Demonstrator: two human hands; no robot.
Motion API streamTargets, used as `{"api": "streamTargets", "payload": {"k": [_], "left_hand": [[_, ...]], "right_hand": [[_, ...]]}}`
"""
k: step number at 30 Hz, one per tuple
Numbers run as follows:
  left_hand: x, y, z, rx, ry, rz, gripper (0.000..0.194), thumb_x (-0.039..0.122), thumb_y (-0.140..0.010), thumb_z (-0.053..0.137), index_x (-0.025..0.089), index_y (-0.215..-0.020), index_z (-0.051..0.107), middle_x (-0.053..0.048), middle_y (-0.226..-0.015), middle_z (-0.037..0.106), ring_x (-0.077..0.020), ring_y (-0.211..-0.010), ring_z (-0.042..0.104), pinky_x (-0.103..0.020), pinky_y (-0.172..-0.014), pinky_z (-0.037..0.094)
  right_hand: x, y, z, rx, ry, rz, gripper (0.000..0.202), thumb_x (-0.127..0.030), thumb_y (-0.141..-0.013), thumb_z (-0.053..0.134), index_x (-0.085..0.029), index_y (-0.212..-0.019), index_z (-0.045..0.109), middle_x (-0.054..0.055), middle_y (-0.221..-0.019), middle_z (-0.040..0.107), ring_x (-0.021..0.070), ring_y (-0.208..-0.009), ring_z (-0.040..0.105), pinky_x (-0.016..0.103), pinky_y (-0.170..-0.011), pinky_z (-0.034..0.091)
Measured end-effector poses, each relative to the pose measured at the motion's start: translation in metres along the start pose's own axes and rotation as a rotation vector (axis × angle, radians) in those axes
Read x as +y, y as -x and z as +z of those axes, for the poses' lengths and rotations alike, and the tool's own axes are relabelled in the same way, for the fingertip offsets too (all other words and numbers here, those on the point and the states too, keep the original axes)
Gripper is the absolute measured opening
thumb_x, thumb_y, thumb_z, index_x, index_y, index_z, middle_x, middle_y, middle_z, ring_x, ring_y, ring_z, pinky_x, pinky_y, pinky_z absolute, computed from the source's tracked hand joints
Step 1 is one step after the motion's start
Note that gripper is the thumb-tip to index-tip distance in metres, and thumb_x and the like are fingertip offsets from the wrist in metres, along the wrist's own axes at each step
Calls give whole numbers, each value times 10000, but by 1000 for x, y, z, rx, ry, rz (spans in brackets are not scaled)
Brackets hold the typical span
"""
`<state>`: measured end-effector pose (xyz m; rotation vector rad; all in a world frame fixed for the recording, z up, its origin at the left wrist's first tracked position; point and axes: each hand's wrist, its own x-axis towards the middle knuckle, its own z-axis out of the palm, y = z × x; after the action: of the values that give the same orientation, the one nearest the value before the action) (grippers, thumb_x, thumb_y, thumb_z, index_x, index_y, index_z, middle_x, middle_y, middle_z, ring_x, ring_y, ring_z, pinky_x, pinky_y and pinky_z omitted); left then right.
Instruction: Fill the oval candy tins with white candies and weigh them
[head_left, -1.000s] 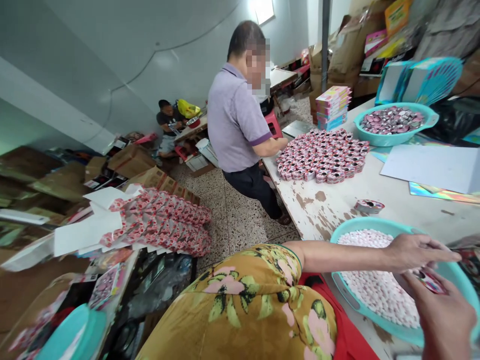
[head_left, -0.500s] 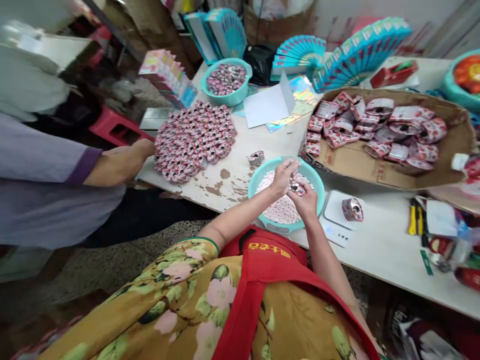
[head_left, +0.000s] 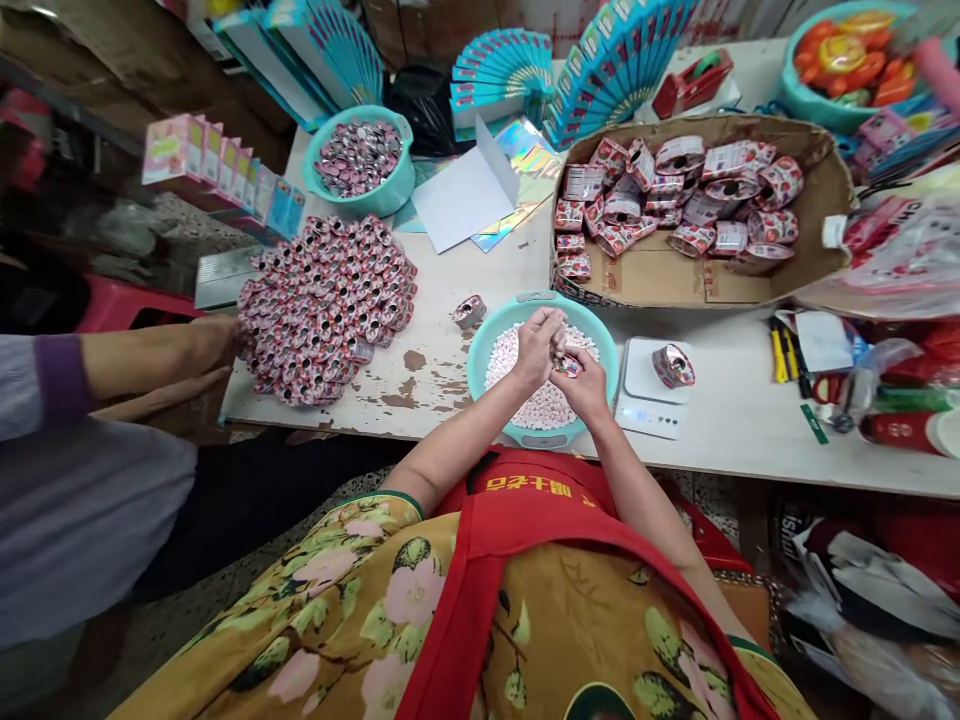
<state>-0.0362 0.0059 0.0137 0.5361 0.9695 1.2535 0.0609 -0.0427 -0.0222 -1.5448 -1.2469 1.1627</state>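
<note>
My left hand [head_left: 538, 348] is closed over a turquoise basin [head_left: 480, 345], with a few small pale pieces showing at its fingers. They look like the pale pink-white candies [head_left: 546, 402] that fill the basin. Close beside it, my right hand [head_left: 586, 388] grips a small printed foil packet [head_left: 568, 366] with its opening up, just under my left fingers. To the right, another foil packet [head_left: 673, 366] rests on a white digital scale [head_left: 651, 395]. One more packet [head_left: 469, 311] lies on the table left of the basin.
A large cluster of packets [head_left: 322, 310] stands at the left, where a co-worker's hand [head_left: 206, 345] touches its edge. A cardboard tray [head_left: 660, 275] holds more packets. Behind are a turquoise bowl of lids [head_left: 401, 185] and fanned blue boxes [head_left: 499, 75]. Cutters [head_left: 784, 350] lie right.
The view has swung to the right, so things appear farther left. My hands stay together over the basin, the left lowered closer to the packet. The co-worker's hand remains at the cluster.
</note>
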Motion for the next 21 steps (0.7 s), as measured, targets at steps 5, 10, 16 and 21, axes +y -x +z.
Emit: {"api": "streamTargets", "payload": {"k": [5, 10, 16, 21], "left_hand": [[19, -5, 0, 45, -6, -139, 297, 427, -903, 706, 191, -821, 546, 97, -523, 250, -29, -404, 220, -167, -388, 170], [23, -29, -33, 166, -109, -264, 254, 350, -957, 626, 190, -788, 524, 60, -564, 413, -32, -463, 391, -136, -448, 304], [-14, -33, -82, 20, -445, -730, 208, 143, -829, 699, 150, -673, 562, -6, -538, 538, -53, -408, 401, -169, -392, 235], [-16, -40, -80, -290, -767, -709, 164, 111, -754, 747, 157, -656, 625, -29, -543, 584, -105, -446, 483, -216, -462, 378]], "right_hand": [[4, 0, 1, 0, -50, 16, 473, -393, -637, 766, -176, -1053, 703, 57, -1045, 742, 221, -950, 671, 349, -928, 512], [5, 15, -10, -39, -168, 95, 499, -421, -616, 820, -187, -1039, 696, 40, -1037, 735, 212, -957, 676, 337, -915, 524], [13, 66, -39, -22, -237, 225, 537, -453, -612, 860, -212, -1061, 693, 40, -1069, 737, 218, -991, 683, 343, -917, 542], [17, 114, -65, 210, -227, 321, 527, -436, -617, 855, -203, -1062, 695, 57, -1066, 751, 226, -949, 697, 362, -902, 553]]}}
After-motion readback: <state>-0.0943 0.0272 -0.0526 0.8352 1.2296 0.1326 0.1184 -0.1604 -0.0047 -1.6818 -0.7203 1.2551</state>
